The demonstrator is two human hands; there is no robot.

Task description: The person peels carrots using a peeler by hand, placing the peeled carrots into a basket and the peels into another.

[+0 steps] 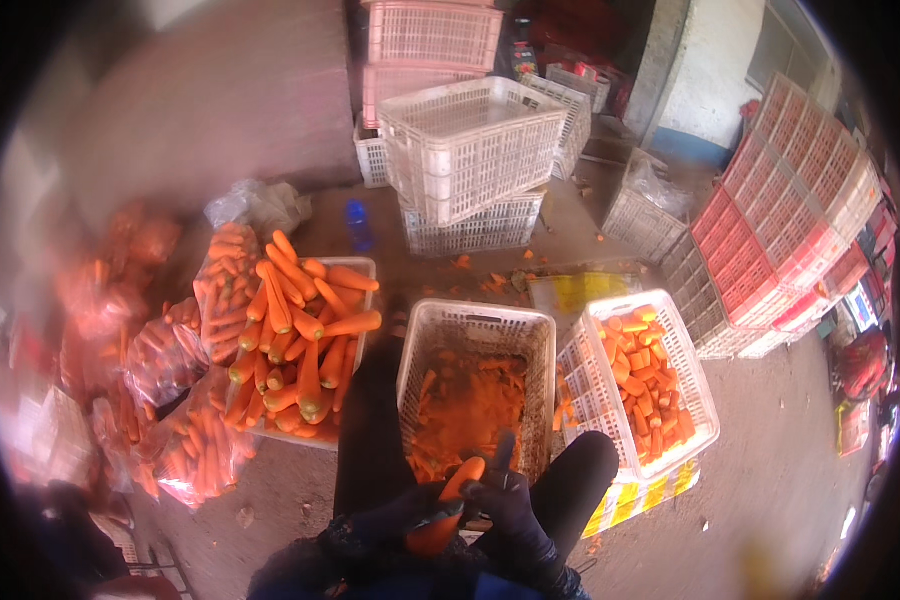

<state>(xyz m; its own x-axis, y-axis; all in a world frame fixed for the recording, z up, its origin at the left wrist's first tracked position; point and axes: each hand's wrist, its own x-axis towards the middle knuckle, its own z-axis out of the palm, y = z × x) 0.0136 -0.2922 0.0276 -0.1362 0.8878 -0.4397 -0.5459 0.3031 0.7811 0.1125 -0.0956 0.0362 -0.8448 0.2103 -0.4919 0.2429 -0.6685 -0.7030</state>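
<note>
My left hand (397, 514), dark-gloved, is closed around a carrot (461, 480) near my lap. My right hand (501, 495), also gloved, grips a tool with a dark blade or handle (505, 448) pointing up; its exact kind is hard to tell. A second orange carrot piece (433, 534) shows below my left hand. Between my knees stands a dirty plastic crate (480, 311) with orange peelings (472, 397). To its left, whole carrots (289, 330) are heaped in a crate (367, 270). To its right, a tilted white crate (709, 412) holds cut carrot chunks (645, 382).
Plastic bags of carrots (202, 450) lie at the left. Empty crates (472, 150) are stacked ahead, and a leaning stack of pink and white crates (772, 225) stands at the right. A blue bottle (358, 223) and carrot scraps (499, 281) are on the floor.
</note>
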